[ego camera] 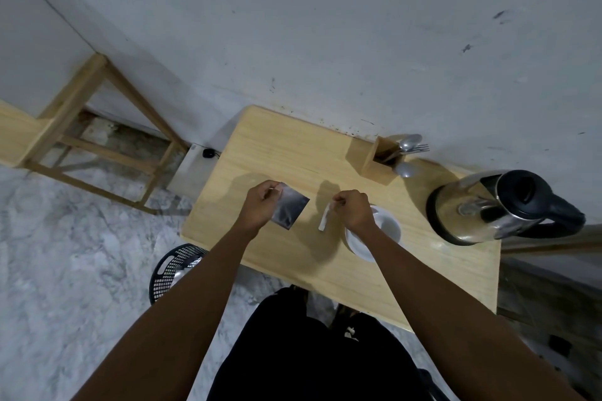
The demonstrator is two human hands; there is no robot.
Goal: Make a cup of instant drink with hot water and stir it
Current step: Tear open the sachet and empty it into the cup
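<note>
Head view: my left hand (pixel 260 205) pinches a silvery sachet (pixel 290 209), my right hand (pixel 353 207) pinches what looks like its torn strip (pixel 325 217), beside the white cup (pixel 384 231) near the table's (pixel 293 153) front edge.

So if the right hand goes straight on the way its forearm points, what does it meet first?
Nothing close: past the right hand lies bare table, then the wall. Its torn strip hangs beside it. Depth is unclear.

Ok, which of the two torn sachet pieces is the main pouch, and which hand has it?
The silvery rectangular sachet in the left hand; the right hand pinches only the narrow white torn strip.
</note>
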